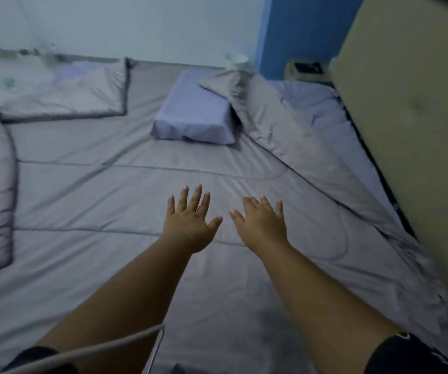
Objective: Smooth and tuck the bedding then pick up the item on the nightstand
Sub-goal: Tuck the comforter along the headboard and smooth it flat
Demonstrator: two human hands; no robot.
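Reaching forward from the bottom of the frame, bare forearms, left hand [190, 222] and right hand [262, 221] spreading fingers apart, palms down over the grey quilted bedspread [96, 201] mid-frame. Smoothing best by pressing flat, sweeping outward toward the rumpled right edge. Showing at upper right, a beige nightstand item [306, 69], blurred. No containers clearly showing.

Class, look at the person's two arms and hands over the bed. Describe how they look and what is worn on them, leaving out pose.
Both forearms are bare from the upper arm down. The left hand and right hand wear no gloves, and no rings, watch or bracelet are visible. A short black sleeve with a small white marking covers the right upper arm; a dark sleeve edge shows on the left.
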